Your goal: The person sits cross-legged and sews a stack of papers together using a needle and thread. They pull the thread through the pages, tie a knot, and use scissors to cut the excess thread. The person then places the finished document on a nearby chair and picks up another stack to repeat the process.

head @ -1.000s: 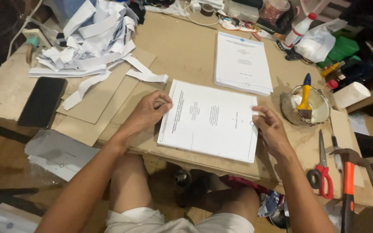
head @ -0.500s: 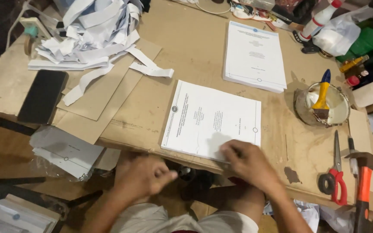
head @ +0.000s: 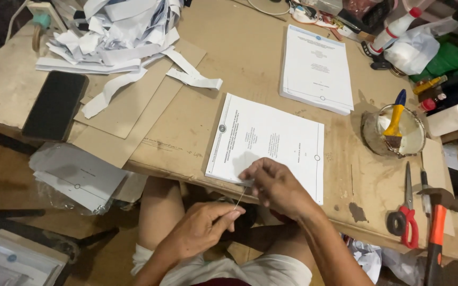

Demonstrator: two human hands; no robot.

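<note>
Both hands low in the middle: left hand (head: pixel 200 229) and right hand (head: pixel 276 186) pinching a thin thread (head: pixel 240 198) beside white paper stack (head: pixel 271 143)

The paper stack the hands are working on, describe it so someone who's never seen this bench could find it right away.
On the brown workbench, look at the near edge, in front of the person's knees. The paper stack lies there at a slant, its near edge under the right hand. A second stack lies farther back; this one is nearer and is the only one a hand touches.
</note>
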